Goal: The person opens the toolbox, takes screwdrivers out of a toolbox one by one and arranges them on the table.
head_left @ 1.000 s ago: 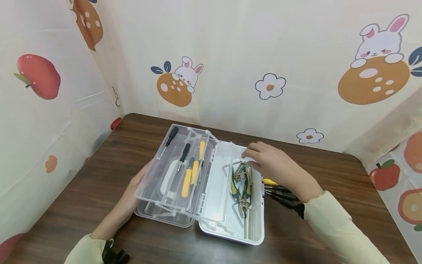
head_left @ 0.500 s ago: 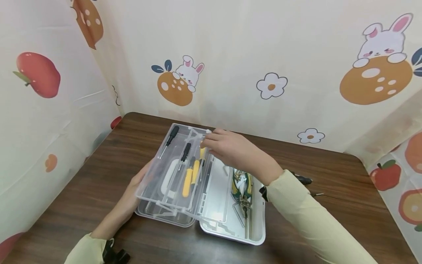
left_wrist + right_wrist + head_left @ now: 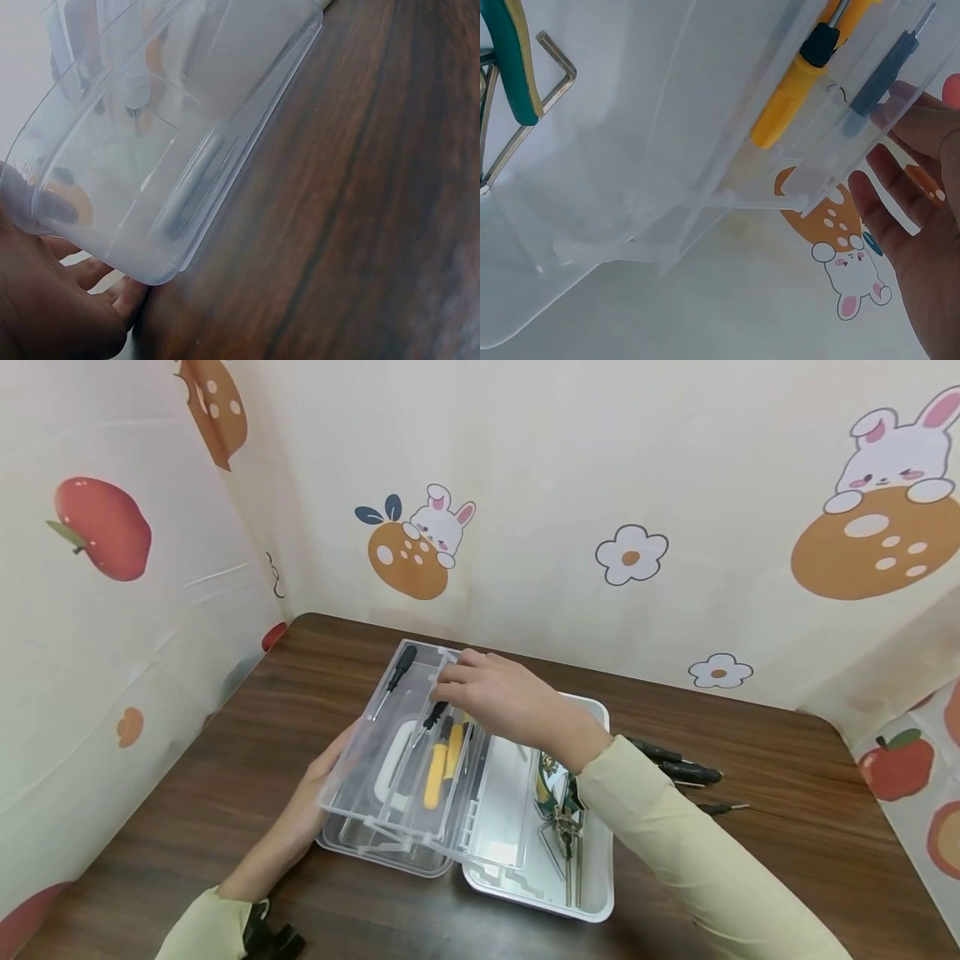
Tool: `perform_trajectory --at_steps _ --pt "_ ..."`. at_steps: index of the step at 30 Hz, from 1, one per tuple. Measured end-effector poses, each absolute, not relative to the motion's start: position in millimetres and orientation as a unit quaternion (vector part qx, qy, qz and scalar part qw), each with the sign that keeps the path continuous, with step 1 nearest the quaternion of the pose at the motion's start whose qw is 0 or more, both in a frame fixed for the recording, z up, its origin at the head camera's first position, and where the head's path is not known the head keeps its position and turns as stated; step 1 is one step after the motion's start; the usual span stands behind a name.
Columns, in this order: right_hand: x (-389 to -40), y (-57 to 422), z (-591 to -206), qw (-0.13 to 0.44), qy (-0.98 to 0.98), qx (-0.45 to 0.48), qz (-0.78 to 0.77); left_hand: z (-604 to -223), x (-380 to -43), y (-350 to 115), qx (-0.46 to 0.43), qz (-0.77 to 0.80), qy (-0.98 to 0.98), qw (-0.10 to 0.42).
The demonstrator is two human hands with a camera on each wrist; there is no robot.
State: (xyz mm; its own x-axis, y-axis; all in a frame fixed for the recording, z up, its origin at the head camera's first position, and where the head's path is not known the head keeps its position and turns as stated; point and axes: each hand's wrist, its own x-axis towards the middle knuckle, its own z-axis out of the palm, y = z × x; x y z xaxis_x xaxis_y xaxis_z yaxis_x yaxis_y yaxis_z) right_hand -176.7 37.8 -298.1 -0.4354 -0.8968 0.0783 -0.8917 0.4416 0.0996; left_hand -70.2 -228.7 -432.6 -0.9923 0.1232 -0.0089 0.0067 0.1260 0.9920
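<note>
A toolbox stands with its white base (image 3: pixel 592 893) on the right and its clear plastic trays (image 3: pixel 348 777) swung out to the left. My left hand (image 3: pixel 300 810) holds the left edge of the trays, its fingers (image 3: pixel 131 296) under a clear corner in the left wrist view. Over the trays reaches my right hand (image 3: pixel 510 702), fingertips at the handle of a black screwdriver (image 3: pixel 430 725). Seen from the right wrist, the other fingers (image 3: pixel 861 187) curl loosely outside the clear wall. Yellow-handled screwdrivers (image 3: pixel 434 777) lie beside it in the tray.
Green-and-yellow pliers (image 3: pixel 545 787) and bent hex keys (image 3: pixel 555 94) lie in the white base, partly under my right arm. Several black-handled tools (image 3: pixel 690 772) rest on the dark wooden table (image 3: pixel 300 668) to the right. A printed curtain (image 3: pixel 525 527) hangs close behind.
My right hand has moved left, from over the white base past the yellow handles to the black screwdriver. My left hand keeps its place, and the view has shifted slightly.
</note>
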Motion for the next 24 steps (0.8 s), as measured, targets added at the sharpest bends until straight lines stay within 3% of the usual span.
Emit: perform_trajectory --at_steps 7,16,24 --pt "-177.2 31.9 -294.7 0.061 -0.839 0.541 -0.017 -431.1 -69.8 -228.8 0.044 0.661 0.748 0.039" --pt "-176.0 25.6 -294.8 0.023 -0.841 0.541 -0.008 -430.2 -69.1 -227.2 0.039 0.657 0.752 0.036" --pt "-175.5 34.2 -293.8 0.073 -0.827 0.556 -0.036 -430.0 -69.1 -227.3 0.04 0.658 0.75 0.043"
